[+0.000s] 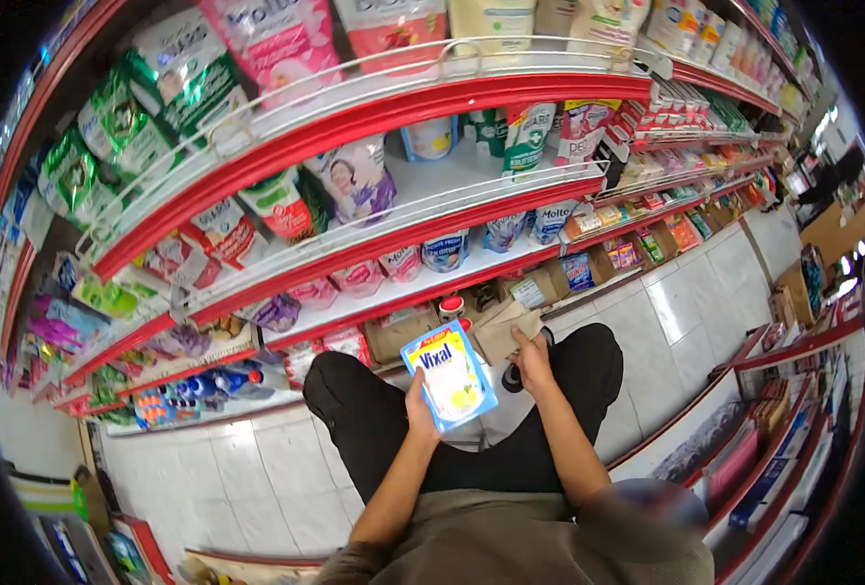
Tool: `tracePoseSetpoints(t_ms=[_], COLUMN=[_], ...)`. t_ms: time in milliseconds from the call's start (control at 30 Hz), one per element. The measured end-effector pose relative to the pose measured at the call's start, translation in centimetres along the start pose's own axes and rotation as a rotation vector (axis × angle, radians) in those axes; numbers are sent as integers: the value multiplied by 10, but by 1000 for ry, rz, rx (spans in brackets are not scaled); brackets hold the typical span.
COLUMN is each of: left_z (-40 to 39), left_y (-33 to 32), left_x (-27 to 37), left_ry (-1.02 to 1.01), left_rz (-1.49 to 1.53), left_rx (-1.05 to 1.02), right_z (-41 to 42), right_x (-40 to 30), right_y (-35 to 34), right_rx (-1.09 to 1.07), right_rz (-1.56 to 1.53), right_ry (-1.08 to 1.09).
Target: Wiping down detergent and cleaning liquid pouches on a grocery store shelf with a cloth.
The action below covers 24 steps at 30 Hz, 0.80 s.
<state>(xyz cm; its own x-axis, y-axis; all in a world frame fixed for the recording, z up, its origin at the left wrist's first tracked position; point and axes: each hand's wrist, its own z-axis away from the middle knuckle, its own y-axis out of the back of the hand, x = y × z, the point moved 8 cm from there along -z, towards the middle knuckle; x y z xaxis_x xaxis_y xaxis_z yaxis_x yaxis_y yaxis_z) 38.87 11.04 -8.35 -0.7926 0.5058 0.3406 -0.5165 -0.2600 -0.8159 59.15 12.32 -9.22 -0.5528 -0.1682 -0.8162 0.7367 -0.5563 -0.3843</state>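
My left hand (421, 409) grips the lower left edge of a blue and white Vixal refill pouch (453, 380), its printed front facing up. In my right hand (533, 358) is the flap of an open cardboard box (502, 333), pinched between thumb and fingers. The box stands on the floor below the lowest shelf. Inside or just behind it are red-capped containers (451, 306), partly hidden by the pouch and the flap. Both hands are above my bent knees.
Red-edged shelves (418, 227) with wire rails hold many refill pouches in front of me. More cardboard boxes with packets (577, 272) line the floor to the right. A rack of flat goods (754, 468) stands behind on the right. White floor tiles (257, 482) extend to the left.
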Motion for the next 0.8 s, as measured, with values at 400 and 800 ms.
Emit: tracePoseSetpoints(t_ms=[400,800], left_z=[-30,-38], left_y=[36,55], left_x=[-3,16], left_ry=[31,-191], left_rz=[24,-182], left_rx=[-258,-5], right_z=[154,97], right_x=[42,36], right_y=[-119,-123], right_rx=[-692,-582], right_rz=[1384,1277], right_ry=[692,629])
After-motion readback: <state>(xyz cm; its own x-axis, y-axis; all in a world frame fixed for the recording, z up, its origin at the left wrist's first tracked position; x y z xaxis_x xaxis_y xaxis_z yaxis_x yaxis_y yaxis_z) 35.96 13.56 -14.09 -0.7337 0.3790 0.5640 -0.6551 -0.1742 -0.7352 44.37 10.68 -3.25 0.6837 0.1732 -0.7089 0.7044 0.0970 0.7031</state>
